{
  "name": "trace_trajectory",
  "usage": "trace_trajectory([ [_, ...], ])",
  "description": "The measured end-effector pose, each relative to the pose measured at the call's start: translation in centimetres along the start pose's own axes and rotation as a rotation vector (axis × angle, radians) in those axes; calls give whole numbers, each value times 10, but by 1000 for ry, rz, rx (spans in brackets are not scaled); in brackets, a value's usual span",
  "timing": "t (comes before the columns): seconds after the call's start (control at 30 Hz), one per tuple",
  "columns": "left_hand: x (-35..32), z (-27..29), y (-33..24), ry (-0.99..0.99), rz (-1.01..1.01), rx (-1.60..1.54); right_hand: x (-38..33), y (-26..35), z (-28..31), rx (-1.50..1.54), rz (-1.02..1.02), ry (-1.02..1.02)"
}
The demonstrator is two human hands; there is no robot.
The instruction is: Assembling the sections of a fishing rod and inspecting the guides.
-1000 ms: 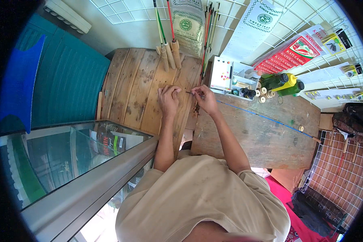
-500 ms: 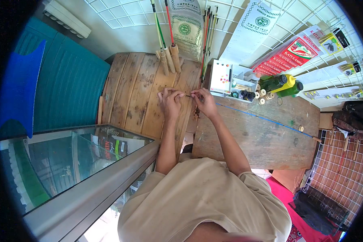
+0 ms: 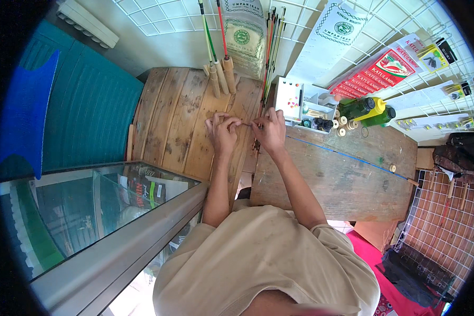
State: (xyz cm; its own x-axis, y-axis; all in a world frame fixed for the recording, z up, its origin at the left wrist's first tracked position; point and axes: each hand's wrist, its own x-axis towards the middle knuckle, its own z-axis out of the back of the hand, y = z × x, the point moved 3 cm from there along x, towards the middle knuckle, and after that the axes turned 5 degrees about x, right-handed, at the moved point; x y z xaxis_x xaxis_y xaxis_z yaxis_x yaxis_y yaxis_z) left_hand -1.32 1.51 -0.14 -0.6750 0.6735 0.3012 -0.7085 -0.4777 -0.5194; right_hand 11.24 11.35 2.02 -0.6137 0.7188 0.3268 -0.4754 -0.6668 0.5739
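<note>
Since the frame half a second earlier, the right hand (image 3: 270, 132) has shifted slightly rightward and turned, its fingers now raised higher; the left hand (image 3: 224, 136) is practically unmoved. A thin dark piece (image 3: 246, 125) spans the short gap between the hands, above the plank table (image 3: 181, 124). Right grip: thumb and fingertips clamped on the piece. Left grip: thumb and forefinger pinched on its other end. A slender blue rod (image 3: 343, 153) extends rightward from beside the right hand; any connection to the piece is hidden behind the fingers.
</note>
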Motion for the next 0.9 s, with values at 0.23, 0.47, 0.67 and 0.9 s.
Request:
trace_trajectory([
  [0.23,0,0,-4,-11,17,10,2,-8,-12,117,93,57],
  [0.47,0,2,-2,0,-14,13,-1,-12,-24,154,87,132],
  [0.67,1,5,-4,27,-14,8,-2,-11,-28,232,-31,203],
  [0.9,3,7,-7,53,-22,10,1,-18,-34,362,-103,221],
])
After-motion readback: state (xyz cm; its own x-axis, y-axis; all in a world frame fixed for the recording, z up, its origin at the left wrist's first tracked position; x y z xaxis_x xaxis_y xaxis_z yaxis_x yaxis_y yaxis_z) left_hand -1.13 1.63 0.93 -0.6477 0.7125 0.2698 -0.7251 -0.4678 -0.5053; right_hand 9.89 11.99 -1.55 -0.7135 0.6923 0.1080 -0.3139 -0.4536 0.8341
